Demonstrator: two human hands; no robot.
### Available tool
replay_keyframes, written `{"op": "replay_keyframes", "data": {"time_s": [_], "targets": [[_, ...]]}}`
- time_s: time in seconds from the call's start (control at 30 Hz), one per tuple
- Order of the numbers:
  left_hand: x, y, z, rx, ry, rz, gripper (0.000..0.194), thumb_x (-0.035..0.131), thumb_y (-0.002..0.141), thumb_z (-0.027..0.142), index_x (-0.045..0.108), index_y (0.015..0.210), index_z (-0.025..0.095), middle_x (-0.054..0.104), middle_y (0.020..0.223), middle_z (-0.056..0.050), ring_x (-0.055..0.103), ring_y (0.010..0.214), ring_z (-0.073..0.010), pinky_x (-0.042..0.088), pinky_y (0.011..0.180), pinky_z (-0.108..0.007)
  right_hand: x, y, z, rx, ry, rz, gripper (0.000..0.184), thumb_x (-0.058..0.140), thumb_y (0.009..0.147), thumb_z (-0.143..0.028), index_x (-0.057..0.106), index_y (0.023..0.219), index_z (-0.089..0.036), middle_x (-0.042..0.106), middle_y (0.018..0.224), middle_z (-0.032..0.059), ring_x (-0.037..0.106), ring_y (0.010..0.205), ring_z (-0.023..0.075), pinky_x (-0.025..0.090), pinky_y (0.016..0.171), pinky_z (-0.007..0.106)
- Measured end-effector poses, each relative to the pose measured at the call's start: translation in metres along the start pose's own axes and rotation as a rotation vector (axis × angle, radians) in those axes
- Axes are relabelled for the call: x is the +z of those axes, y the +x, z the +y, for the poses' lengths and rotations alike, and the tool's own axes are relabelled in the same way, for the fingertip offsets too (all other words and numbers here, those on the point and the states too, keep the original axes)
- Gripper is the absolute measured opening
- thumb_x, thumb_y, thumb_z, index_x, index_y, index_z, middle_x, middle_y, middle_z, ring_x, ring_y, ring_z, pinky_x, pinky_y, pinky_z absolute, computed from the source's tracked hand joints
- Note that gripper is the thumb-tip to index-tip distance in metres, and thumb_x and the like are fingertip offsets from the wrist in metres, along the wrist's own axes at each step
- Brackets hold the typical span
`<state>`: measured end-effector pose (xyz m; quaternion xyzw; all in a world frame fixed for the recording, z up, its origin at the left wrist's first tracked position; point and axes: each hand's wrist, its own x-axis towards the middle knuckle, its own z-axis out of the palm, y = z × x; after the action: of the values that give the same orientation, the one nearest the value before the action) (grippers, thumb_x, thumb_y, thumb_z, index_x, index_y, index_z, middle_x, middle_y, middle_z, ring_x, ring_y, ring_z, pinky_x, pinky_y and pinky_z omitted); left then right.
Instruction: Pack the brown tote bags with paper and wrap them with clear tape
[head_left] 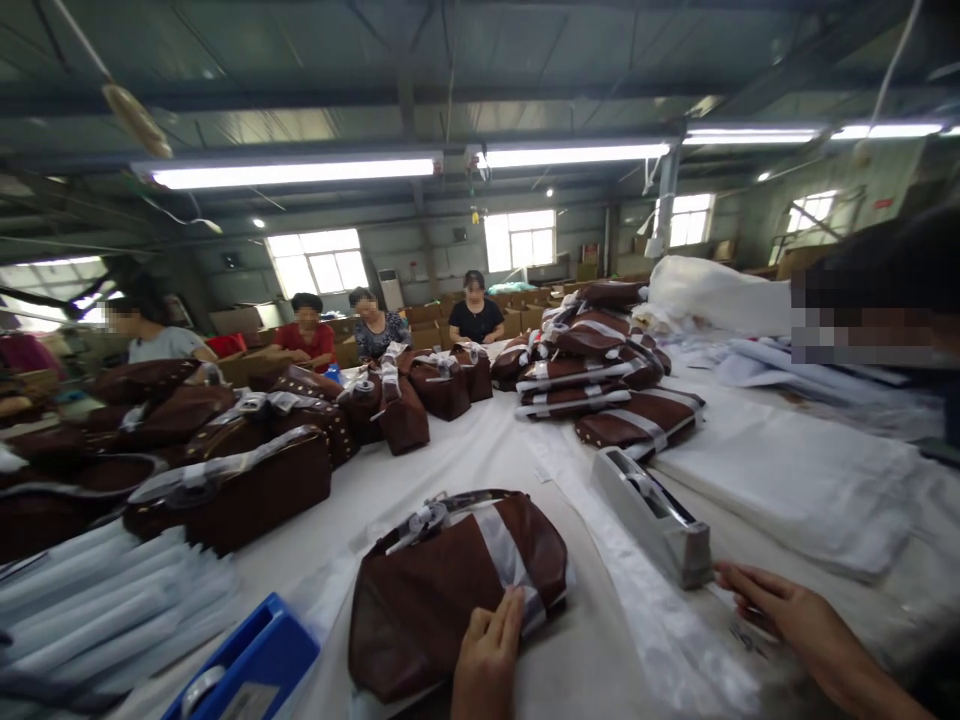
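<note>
Bag left of grey dispenser; its strip could wrinkle.
Cause: uneven pressing by my left fingers, held together. My right fingers pinch near dispenser; on what, I cannot tell.

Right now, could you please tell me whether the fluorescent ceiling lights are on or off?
On: the fluorescent ceiling lights glow bright white overhead.
</note>
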<state>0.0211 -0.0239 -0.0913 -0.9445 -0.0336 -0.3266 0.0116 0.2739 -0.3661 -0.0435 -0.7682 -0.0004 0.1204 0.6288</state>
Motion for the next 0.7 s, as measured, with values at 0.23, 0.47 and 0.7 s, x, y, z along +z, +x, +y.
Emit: {"op": "replay_keyframes", "data": {"time_s": [0.23,0.47,0.7], "targets": [[-0.018,0.01,0.012,-0.062,-0.008,-0.041,0.073,0.047,0.081,-0.007,0.042,0.148,0.02,0.063,0.136,-0.002,0.06,0.09,-0.0164,0.058,0.084,-0.028,-0.039,0.009,0.005,-0.274,-0.549,0.092,0.023,0.056,0.064,-0.057,0.073,0.072,-0.044,0.075,0.101,0.0142,0.067,0.1,0.0408,0.049,0.094,0.057],[-0.032,0.01,0.014,-0.066,-0.112,-0.097,0.075,0.041,0.083,-0.003,0.031,0.153,0.021,0.059,0.14,-0.003,0.057,0.092,-0.018,0.054,0.092,-0.033,-0.05,-0.047,-0.072,-0.856,-0.949,-0.169,0.036,0.046,0.082,-0.035,0.076,0.102,-0.029,0.075,0.107,0.0087,0.069,0.102,0.0303,0.052,0.094,0.049],[-0.034,0.009,0.013,-0.063,-0.127,-0.104,0.069,0.042,0.088,0.001,0.03,0.154,0.019,0.059,0.14,-0.004,0.056,0.092,-0.0188,0.054,0.092,-0.033,0.003,-0.067,-0.147,-1.174,-0.931,-0.454,0.027,0.049,0.1,-0.034,0.073,0.109,-0.026,0.076,0.104,0.0034,0.068,0.099,0.0189,0.053,0.095,0.037]]}}
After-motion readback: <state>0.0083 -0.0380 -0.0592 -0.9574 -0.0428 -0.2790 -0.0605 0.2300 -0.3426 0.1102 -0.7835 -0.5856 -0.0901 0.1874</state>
